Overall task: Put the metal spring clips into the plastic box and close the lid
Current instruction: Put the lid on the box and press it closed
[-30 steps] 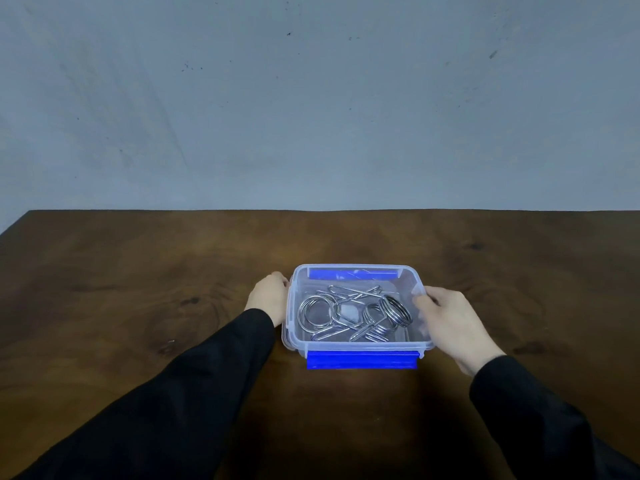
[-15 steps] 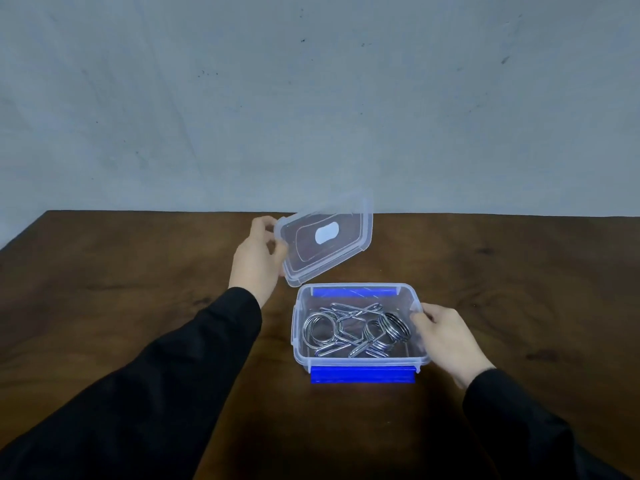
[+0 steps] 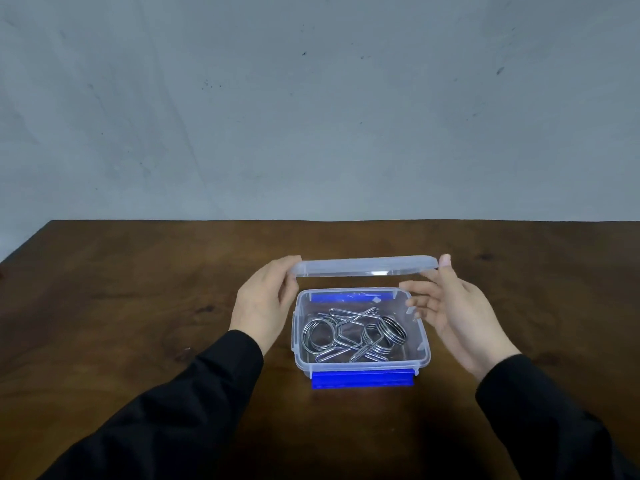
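Now left hand (image 3: 263, 306) pinches lid (image 3: 363, 266) above box (image 3: 360, 368) of clips (image 3: 353, 336); right hand (image 3: 457, 317) fingers spread.

Box (image 3: 363, 366), lid (image 3: 363, 266) clear; latches (image 3: 362, 380) blue — clips (image 3: 353, 336) silver; table (image 3: 138, 289) dk-brown woodgrain.

dark brown wood-grain tabletop (image 3: 138, 289) with a few darker knots, far edge butting a plain grey-blue wall (image 3: 311, 98) that's scuffed with small dark specks and faint streaks, lighting flat and even, soft shadow near the front edge
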Motion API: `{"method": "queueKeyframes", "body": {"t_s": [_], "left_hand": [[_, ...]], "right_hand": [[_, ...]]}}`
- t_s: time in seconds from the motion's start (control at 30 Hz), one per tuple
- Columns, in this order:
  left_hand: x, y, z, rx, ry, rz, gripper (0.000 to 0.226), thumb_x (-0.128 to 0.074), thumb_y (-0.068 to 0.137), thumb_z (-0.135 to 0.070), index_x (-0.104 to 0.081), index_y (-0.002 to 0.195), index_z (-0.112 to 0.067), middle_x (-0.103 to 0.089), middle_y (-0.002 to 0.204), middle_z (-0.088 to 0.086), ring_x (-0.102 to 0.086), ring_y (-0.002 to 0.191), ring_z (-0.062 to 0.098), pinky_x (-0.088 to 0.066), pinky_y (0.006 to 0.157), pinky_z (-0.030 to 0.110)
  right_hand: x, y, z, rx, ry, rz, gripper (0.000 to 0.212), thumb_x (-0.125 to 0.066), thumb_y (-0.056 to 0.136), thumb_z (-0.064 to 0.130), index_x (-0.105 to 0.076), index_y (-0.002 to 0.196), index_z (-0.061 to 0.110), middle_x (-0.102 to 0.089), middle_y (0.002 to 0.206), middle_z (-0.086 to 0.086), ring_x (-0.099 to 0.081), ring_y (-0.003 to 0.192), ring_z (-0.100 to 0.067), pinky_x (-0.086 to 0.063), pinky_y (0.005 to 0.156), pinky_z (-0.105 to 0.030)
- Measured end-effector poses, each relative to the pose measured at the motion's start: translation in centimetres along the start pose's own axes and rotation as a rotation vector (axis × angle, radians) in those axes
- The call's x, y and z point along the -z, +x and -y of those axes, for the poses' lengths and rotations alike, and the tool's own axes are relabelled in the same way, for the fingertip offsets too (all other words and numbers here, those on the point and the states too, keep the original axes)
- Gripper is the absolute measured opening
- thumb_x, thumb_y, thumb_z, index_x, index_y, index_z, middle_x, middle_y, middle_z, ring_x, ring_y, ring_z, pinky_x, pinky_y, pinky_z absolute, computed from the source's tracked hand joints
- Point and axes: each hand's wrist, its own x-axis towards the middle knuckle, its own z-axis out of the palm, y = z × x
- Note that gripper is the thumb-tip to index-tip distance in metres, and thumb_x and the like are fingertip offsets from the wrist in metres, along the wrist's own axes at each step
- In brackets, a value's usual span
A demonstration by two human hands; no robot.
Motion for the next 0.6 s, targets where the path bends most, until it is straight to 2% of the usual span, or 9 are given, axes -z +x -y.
{"method": "queueKeyframes", "body": {"t_s": [0.07, 0.13, 0.2, 0.23, 0.3, 0.4, 0.5, 0.6], "left_hand": [[0.1, -1.0, 0.6, -0.116, -0.002, -0.001, 0.024, -0.060, 0.095, -0.011, -0.067, 0.118, -0.010, -0.071, 0.118, 0.005, -0.063, 0.107, 0.014, -0.049, 0.097, 0.026], [0.0, -2.2, 1.4, -0.246, 0.013, 0.034, 0.024, -0.057, 0.094, -0.014, -0.065, 0.115, -0.008, -0.067, 0.124, 0.010, -0.062, 0.112, 0.020, -0.046, 0.102, 0.027], [-0.2, -3.7, 1.8, -0.319, 0.031, 0.111, 0.025, -0.059, 0.093, -0.011, -0.065, 0.117, -0.007, -0.064, 0.129, 0.011, -0.062, 0.115, 0.022, -0.046, 0.103, 0.030], [-0.4, -4.5, 2.0, -0.316, 0.033, 0.160, 0.029, -0.061, 0.092, -0.009, -0.065, 0.121, -0.007, -0.062, 0.131, 0.009, -0.060, 0.117, 0.020, -0.047, 0.103, 0.031], [-0.5, -6.0, 2.4, -0.278, 0.039, 0.233, 0.039, -0.063, 0.089, -0.008, -0.063, 0.128, -0.010, -0.059, 0.135, 0.006, -0.058, 0.119, 0.017, -0.051, 0.100, 0.034], [-0.5, -7.3, 3.3, -0.269, 0.047, 0.287, 0.040, -0.060, 0.093, -0.013, -0.060, 0.133, -0.015, -0.055, 0.139, 0.002, -0.056, 0.116, 0.015, -0.050, 0.095, 0.031], [-0.3, -7.5, 3.5, -0.304, 0.101, 0.315, 0.035, -0.044, 0.102, -0.023, -0.060, 0.133, -0.019, -0.055, 0.140, -0.001, -0.049, 0.123, 0.019, -0.036, 0.103, 0.037], [-0.3, -8.2, 3.4, -0.194, 0.030, 0.367, 0.043, -0.057, 0.091, -0.005, -0.062, 0.130, -0.023, -0.051, 0.141, -0.008, -0.040, 0.133, 0.014, -0.036, 0.107, 0.042]], "right_hand": [[0.7, 0.2, 0.1, -0.067, 0.085, 0.029, 0.056, -0.048, 0.097, 0.057, -0.072, 0.117, 0.010, -0.076, 0.105, -0.018, -0.064, 0.091, -0.026, -0.051, 0.086, -0.042], [1.2, 0.1, -0.4, -0.081, -0.036, 0.065, 0.051, -0.054, 0.098, 0.052, -0.076, 0.110, 0.009, -0.073, 0.106, -0.025, -0.063, 0.090, -0.026, -0.051, 0.085, -0.044], [1.2, -0.4, -1.1, -0.039, -0.259, 0.038, 0.039, -0.057, 0.098, 0.048, -0.078, 0.106, 0.017, -0.078, 0.094, -0.012, -0.068, 0.086, -0.020, -0.056, 0.077, -0.040], [1.1, -0.5, -1.4, -0.017, -0.349, 0.004, 0.032, -0.058, 0.097, 0.046, -0.077, 0.108, 0.022, -0.080, 0.090, -0.002, -0.071, 0.085, -0.014, -0.055, 0.069, -0.033], [0.7, -0.5, -2.2, 0.004, -0.419, -0.053, 0.029, -0.062, 0.097, 0.040, -0.072, 0.118, 0.024, -0.079, 0.097, 0.005, -0.073, 0.087, -0.007, -0.054, 0.063, -0.023], [0.3, -0.6, -3.7, 0.001, -0.479, -0.138, 0.035, -0.066, 0.095, 0.033, -0.065, 0.128, 0.020, -0.068, 0.119, 0.000, -0.069, 0.099, -0.012, -0.057, 0.066, -0.025], [0.2, -1.0, -5.0, 0.008, -0.498, -0.173, 0.038, -0.067, 0.094, 0.033, -0.061, 0.130, 0.022, -0.060, 0.126, -0.002, -0.066, 0.103, -0.014, -0.057, 0.064, -0.023], [0.2, -1.4, -5.7, 0.038, -0.524, -0.202, 0.037, -0.068, 0.093, 0.035, -0.063, 0.127, 0.021, -0.060, 0.123, -0.001, -0.065, 0.096, -0.009, -0.052, 0.056, -0.014]]}}
